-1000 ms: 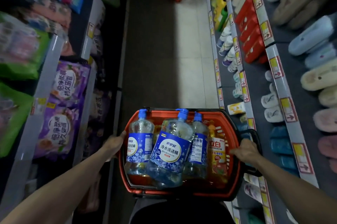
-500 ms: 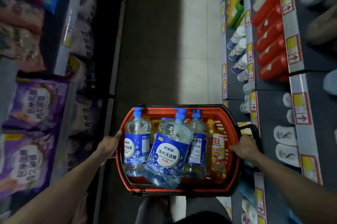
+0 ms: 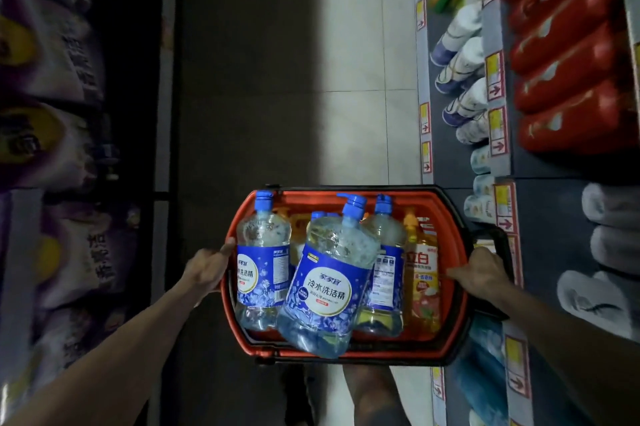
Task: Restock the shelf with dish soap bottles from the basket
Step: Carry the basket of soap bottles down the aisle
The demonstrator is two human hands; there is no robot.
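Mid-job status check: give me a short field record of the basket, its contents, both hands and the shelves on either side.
basket: red basket, held over the aisle floor
contents: at least three blue-labelled dish soap bottles, the front one tilted; one orange bottle at the right side
left hand: grips the basket's left rim
right hand: grips the basket's right rim
right shelves: slippers
left shelves: purple bags

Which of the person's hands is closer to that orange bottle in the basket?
Right. The right hand grips the basket edge just beside the orange bottle; the left hand holds the far edge, beyond the blue-labelled bottles.
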